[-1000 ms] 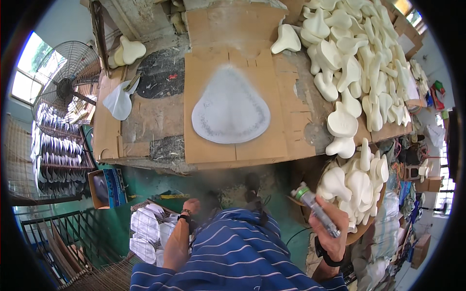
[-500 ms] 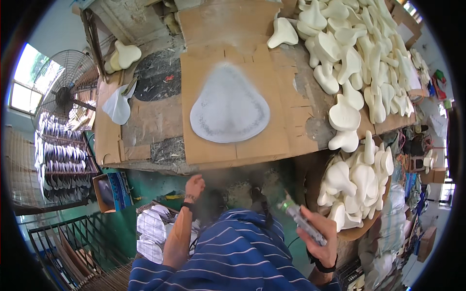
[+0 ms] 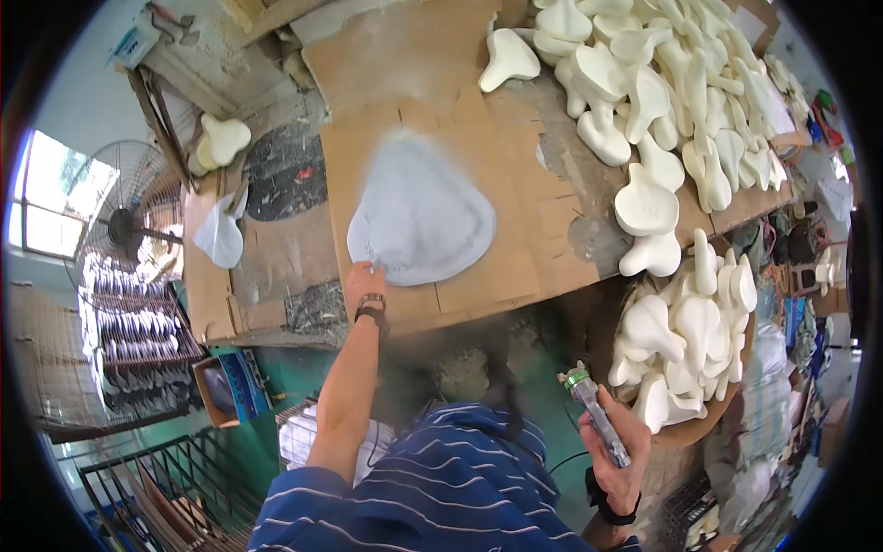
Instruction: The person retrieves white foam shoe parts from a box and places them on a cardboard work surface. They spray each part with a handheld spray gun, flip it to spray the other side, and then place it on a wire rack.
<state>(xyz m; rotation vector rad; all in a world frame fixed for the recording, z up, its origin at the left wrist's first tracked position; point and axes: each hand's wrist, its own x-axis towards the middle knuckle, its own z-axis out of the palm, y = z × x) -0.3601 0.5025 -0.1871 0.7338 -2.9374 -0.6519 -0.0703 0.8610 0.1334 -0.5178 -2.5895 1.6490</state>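
Could go wrong: the thin white rounded-triangular sheet [image 3: 423, 207], lying flat on cardboard [image 3: 529, 235] on the table [image 3: 285, 259], may crease or smear if the left hand [image 3: 364, 289] drags its lower-left edge, and the tool could bump the cream moulded pieces [image 3: 685, 336] if swung right. Left hand: fingers bent, touching that edge, can't tell if pinched; right hand [image 3: 618, 443]: wrapped round a grey, green-ringed tool [image 3: 596, 414], off the table.
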